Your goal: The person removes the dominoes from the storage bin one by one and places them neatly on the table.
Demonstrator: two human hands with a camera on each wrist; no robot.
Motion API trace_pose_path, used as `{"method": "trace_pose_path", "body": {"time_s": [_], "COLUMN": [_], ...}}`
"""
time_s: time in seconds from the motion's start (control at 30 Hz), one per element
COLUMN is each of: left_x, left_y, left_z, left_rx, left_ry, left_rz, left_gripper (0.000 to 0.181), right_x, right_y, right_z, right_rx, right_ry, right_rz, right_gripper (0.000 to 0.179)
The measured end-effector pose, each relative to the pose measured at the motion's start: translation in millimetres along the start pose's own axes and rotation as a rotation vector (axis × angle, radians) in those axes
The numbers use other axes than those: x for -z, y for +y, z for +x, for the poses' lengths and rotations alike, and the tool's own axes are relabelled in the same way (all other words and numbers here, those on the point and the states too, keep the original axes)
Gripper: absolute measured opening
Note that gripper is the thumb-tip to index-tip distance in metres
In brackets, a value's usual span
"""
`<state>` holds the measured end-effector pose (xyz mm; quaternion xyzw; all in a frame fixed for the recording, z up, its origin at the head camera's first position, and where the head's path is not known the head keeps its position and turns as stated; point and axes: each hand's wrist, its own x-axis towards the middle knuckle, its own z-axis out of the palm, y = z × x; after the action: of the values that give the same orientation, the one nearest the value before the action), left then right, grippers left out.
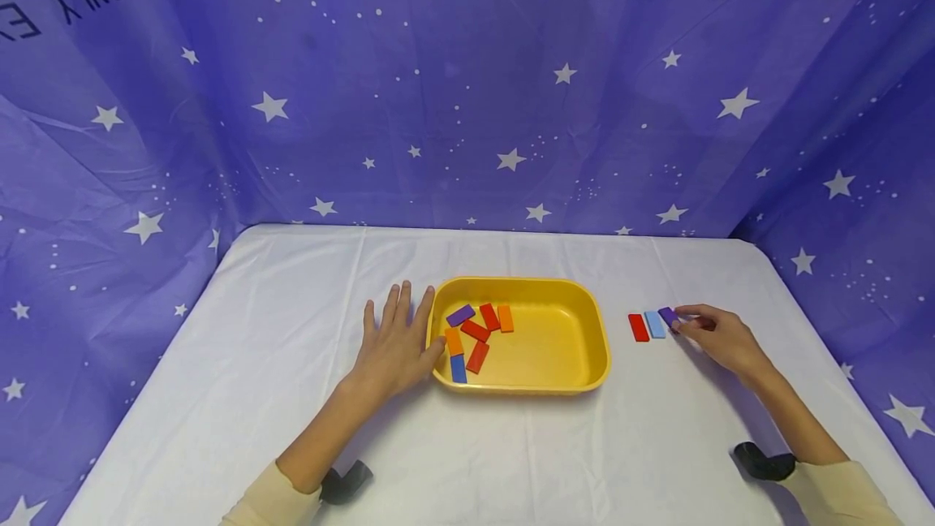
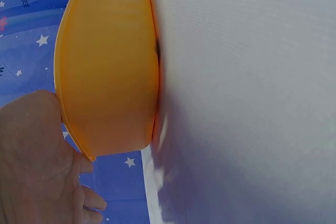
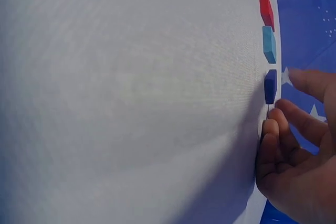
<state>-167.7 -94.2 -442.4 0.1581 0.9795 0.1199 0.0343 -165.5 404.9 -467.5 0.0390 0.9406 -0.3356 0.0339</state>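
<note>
In the head view my left hand [image 1: 394, 355] lies at the left end of a yellow tray [image 1: 555, 384], fingers spread and thumb over its rim. The left wrist view shows that hand [image 2: 37, 156] against the tray's outer side [image 2: 110, 66]. At the right, my right hand [image 1: 723, 339] is at a purple block [image 1: 668, 317], fingertips at its right edge. In the right wrist view the thumb stands apart from the purple block [image 3: 270, 86], and the index fingertip is close below it. A light blue block [image 1: 655, 325] and a red block [image 1: 639, 328] lie beside it in a row.
Inside the tray's left half lie several flat blocks: a purple block [image 1: 461, 315], an orange block [image 1: 506, 319], a red block [image 1: 478, 357] and a blue block [image 1: 458, 368] among them. A white cloth [image 1: 511, 461] covers the table, with starry purple curtains [image 1: 438, 120] around it.
</note>
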Motion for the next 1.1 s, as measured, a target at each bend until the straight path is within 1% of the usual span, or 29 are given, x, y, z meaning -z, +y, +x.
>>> {"method": "trace_pose_path", "body": {"time_s": [0.17, 0.23, 0.43, 0.53, 0.67, 0.77, 0.9, 1.1], "left_x": [0.3, 0.3, 0.4, 0.1, -0.3, -0.6, -0.5, 0.1], "left_y": [0.3, 0.3, 0.4, 0.6, 1.0, 1.0, 0.9, 1.5], "left_z": [0.5, 0.6, 0.0, -0.2, -0.1, 0.0, -0.1, 0.0], "left_rx": [-0.003, -0.004, 0.001, 0.004, 0.006, 0.004, 0.004, 0.007], "left_ry": [0.006, 0.007, -0.002, -0.009, -0.009, -0.002, 0.001, -0.004], "left_rz": [0.004, 0.003, -0.011, -0.018, -0.022, -0.012, 0.0, -0.003], "left_gripper": [0.08, 0.08, 0.08, 0.08, 0.08, 0.08, 0.08, 0.08], "right_x": [1, 1, -8, -11, -15, -18, -27, -46], "right_y": [-4, -9, -36, -53, -77, -95, -118, -140], "right_z": [-1.3, -2.0, -5.3, -8.8, -13.3, -16.1, -17.4, -14.7], "right_rx": [0.031, 0.058, 0.17, 0.224, 0.278, 0.297, 0.324, 0.358], "right_ry": [0.095, 0.13, 0.193, 0.208, 0.186, 0.142, 0.084, -0.019], "right_rz": [-0.011, -0.007, -0.017, 0.014, 0.11, 0.182, 0.236, 0.337], "right_gripper": [0.046, 0.042, 0.032, 0.031, 0.032, 0.034, 0.037, 0.039]}}
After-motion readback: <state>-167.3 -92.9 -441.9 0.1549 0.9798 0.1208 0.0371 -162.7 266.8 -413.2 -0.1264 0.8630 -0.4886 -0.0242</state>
